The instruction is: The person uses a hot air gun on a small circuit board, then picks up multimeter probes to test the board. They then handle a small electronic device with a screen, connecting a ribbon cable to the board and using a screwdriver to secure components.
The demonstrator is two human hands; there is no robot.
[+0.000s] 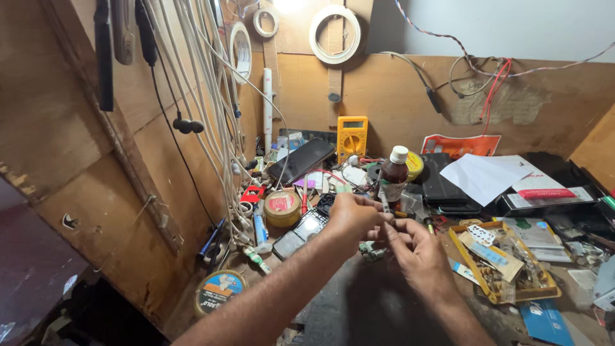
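currently a small thin part [386, 206] is pinched in the fingers of the left hand [351, 216] above the cluttered bench [359, 307], beside the brown bottle [393, 173]; right hand [413, 247] fingers curl loosely close by; a steady, fine grip seems needed next

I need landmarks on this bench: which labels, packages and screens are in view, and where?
Multimeter: yellow, small screen, upright at back wall.
Phone: dark screen, leaning left of multimeter.
Bottle: brown, white cap, pale label, behind hands.
Round tin: gold, red lid label.
Tape tin: blue-orange label, front left.
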